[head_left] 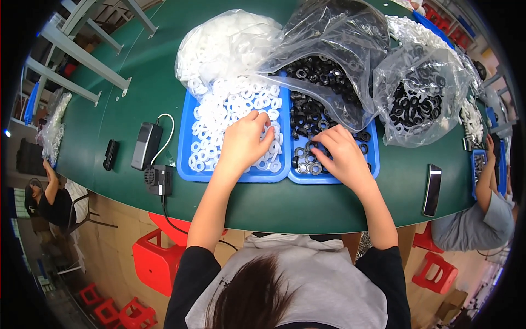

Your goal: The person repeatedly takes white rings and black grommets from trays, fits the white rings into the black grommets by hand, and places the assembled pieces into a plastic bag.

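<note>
Two blue trays lie side by side on the green table. The left tray (204,177) is heaped with white plastic rings (210,131); black rings (307,114) fill the right one (334,180). My left hand (247,140) reaches into the white rings, fingers curled and thumb close to the index finger; whatever sits between the tips is hidden. Over the front of the black rings, my right hand (344,154) bends its fingers toward the thumb, with a black ring at the tips.
A bag of white rings (224,44) and a bag of black rings (350,49) lean onto the trays. Another bag (422,98) stands to the right. A phone (432,189), a black device with a cable (158,180) and red stools (159,260) are nearby. People sit at both sides.
</note>
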Demonstrator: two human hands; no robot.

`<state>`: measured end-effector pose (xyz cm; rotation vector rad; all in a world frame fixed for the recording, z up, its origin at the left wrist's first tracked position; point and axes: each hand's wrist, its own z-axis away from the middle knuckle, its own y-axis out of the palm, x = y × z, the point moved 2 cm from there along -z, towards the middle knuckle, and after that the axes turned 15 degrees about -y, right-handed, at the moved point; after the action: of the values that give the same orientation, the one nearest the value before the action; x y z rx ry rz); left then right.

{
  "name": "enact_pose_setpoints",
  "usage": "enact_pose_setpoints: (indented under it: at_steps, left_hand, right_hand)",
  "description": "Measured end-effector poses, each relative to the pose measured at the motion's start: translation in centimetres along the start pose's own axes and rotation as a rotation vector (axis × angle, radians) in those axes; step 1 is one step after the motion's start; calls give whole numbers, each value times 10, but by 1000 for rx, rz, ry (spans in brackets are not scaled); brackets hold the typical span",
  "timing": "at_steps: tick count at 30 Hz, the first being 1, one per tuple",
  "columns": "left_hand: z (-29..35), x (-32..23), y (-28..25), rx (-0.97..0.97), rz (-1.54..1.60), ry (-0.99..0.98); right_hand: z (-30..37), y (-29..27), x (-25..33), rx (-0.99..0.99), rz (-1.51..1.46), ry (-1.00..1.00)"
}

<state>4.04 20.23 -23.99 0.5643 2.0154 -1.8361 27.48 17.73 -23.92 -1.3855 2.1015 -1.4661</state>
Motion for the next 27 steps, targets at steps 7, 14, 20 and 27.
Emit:
enact_pose_setpoints:
  at_steps: [7, 14, 20, 27]
  left_hand:
    - [5, -12, -22, 147, 78, -4]
    - [9, -8, -21, 385, 43, 102]
    - [7, -5, -18, 335, 65, 116]
    - [6, -3, -16, 301, 30, 107]
  right_hand:
    - [7, 13, -1, -11, -29, -4]
    - [6, 11, -3, -121, -45, 30]
    - [8, 11, -1, -238, -357, 286]
    - [8, 16, -1, -251, -704, 338]
